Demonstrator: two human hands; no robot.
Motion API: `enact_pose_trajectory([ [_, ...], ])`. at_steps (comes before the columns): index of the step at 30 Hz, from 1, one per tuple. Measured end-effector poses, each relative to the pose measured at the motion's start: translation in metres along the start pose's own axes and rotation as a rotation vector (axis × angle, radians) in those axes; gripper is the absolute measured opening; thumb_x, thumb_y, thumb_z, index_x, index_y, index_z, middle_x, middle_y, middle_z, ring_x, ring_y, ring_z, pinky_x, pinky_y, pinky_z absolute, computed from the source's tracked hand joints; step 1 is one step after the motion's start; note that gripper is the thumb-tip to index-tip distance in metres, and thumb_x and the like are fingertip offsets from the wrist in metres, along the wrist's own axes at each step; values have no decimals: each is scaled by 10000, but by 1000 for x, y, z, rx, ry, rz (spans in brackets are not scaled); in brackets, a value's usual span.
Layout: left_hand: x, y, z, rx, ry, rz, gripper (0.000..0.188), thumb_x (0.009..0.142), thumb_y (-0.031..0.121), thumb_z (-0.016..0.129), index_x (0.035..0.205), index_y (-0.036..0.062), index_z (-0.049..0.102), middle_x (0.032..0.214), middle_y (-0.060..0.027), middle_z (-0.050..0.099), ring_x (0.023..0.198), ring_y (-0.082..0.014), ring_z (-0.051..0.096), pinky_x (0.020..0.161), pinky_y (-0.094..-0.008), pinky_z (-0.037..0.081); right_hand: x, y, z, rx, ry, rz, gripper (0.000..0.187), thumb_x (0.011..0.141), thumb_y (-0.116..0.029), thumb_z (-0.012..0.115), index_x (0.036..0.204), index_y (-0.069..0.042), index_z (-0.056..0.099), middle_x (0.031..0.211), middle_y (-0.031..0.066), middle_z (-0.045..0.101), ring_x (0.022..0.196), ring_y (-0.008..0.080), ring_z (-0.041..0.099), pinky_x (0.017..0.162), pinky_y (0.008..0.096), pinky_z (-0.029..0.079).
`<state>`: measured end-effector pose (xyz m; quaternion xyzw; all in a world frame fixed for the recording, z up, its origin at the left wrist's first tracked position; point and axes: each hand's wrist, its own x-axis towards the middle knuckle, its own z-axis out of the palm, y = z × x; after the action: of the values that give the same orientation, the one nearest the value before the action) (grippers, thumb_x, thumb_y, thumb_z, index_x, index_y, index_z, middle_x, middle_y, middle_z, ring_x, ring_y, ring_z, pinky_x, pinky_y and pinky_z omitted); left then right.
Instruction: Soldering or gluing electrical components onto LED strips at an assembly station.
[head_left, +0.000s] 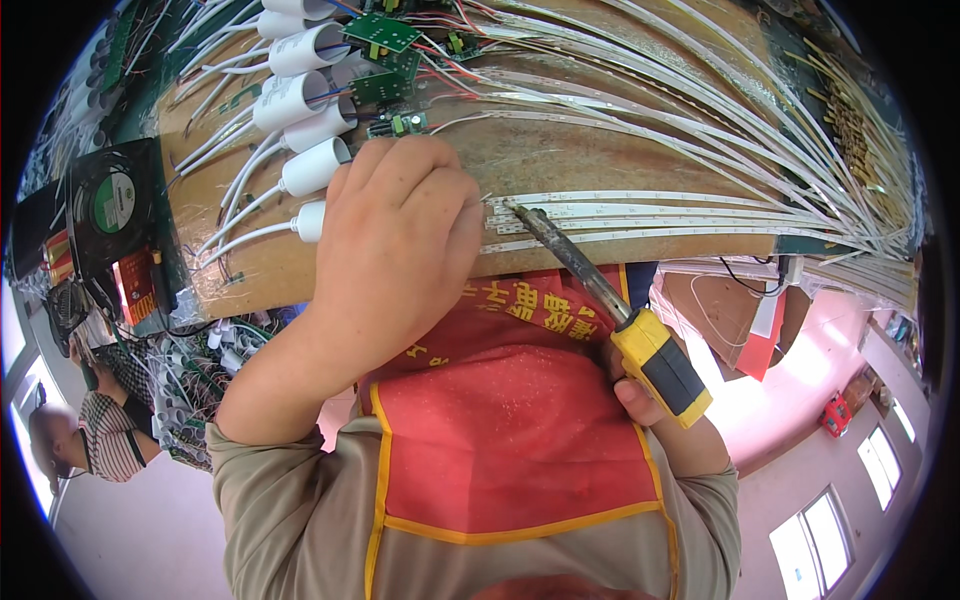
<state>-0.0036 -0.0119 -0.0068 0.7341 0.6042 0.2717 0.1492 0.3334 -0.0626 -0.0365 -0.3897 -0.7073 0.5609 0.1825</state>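
Observation:
My left hand (400, 220) is closed, back of the hand up, at the near edge of the bench. Its fingertips and whatever is in them are hidden. A white tube (311, 221) with a white cable comes out from under it on the left. In my right hand (637, 400) is a soldering iron (660, 365) with a yellow and black handle. Its dark tip lies over the left ends of several narrow white LED strips (650, 213), just right of my left hand. Small green circuit boards (383, 33) with wires sit beyond.
More white tubes (290, 100) with cables lie in a row on the brown bench (570, 155). A black fan (112, 205) stands at the left. Strip ends gather in a bundle (870, 200) at the right. Another person (110, 425) works at the far left beside piled parts.

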Motion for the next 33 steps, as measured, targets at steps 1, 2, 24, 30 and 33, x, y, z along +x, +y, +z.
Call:
enact_pose_trajectory([
  [1,0,0,0,-1,-3,2,129,785,27,763,884,59,686,1011,-80,654,913,-316,603,807,-416,488,-1,2,1,-3,8,-5,468,865,-360,747,1145,9,678,846,132,672,703,354,665,618,392,526],
  [2,0,0,-1,-3,-6,4,131,786,26,762,889,60,689,1011,-79,654,915,-315,603,808,-416,488,-1,2,1,-2,8,-8,467,866,-356,747,1147,11,677,847,132,673,703,352,665,618,391,526],
  [24,4,-10,-4,115,-123,230,219,775,105,652,991,84,677,1058,-38,619,954,-258,585,805,-392,472,11,-12,1,214,-12,112,374,791,-279,786,1047,-14,718,798,79,680,688,272,652,645,325,520],
  [30,3,-10,-2,109,-111,219,207,763,101,659,969,85,666,1057,-46,615,952,-260,579,808,-389,472,9,-5,0,254,-53,151,344,799,-282,784,1009,-17,718,772,62,675,666,251,644,639,323,519],
  [33,3,-10,-3,105,-111,215,204,760,100,661,964,87,664,1057,-45,614,950,-260,578,810,-389,471,8,-3,2,258,-40,115,385,809,-285,773,1063,-2,709,809,82,683,686,273,652,650,331,528],
])
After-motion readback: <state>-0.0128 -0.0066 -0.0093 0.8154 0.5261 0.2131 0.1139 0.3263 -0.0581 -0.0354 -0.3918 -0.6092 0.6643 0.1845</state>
